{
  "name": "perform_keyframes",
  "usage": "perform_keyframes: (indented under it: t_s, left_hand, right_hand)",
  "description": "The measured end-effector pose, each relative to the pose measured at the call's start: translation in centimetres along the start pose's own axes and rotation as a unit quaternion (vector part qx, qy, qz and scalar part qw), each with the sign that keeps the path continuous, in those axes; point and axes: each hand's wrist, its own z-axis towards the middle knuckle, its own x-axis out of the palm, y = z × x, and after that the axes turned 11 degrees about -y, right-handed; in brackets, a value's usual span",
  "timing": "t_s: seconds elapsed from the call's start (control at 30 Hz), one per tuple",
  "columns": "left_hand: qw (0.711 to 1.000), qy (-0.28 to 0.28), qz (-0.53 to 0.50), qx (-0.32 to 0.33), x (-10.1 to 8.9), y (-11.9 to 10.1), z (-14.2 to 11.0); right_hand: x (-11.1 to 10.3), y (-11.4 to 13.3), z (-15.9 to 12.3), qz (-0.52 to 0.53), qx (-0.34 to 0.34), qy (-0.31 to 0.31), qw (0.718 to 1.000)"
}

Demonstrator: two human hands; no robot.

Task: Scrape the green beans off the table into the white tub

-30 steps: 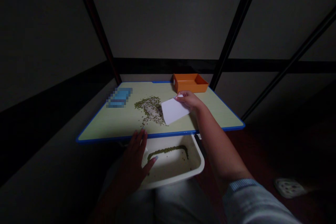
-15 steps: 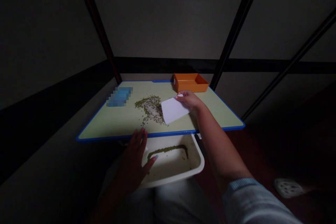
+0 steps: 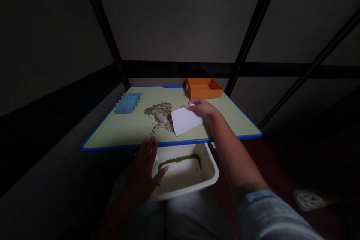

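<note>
My right hand (image 3: 201,108) pinches a white card (image 3: 187,120) by its upper edge. The card's left edge meets a spread of small green beans (image 3: 161,110), which looks mixed with paler grains and lies mid-table. Below the table's front edge is a white plastic tub (image 3: 211,180) with a curved line of green beans along its inside. My left hand (image 3: 144,170) rests over the tub's left side, thumb apart from the fingers and fingertips near the blue table edge. Nothing shows in the left hand.
The pale table (image 3: 112,131) has a blue rim. An orange box (image 3: 204,90) stands at its back right, and a blurred-out blue item (image 3: 128,104) lies at its left. Panelled walls close in behind and at the left. A white perforated shoe (image 3: 308,199) is on the floor at right.
The card in my right hand has shifted slightly left and toward me, against the right side of the beans. My left hand has stayed in place.
</note>
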Motion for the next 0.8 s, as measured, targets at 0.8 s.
perform_keyframes:
  t_s: [0.8]
  left_hand:
    - [1.0, 0.004, -0.004, -0.008, 0.01, -0.03, -0.03]
  right_hand:
    - [-0.48, 0.32, -0.37, -0.147, 0.032, 0.146, 0.978]
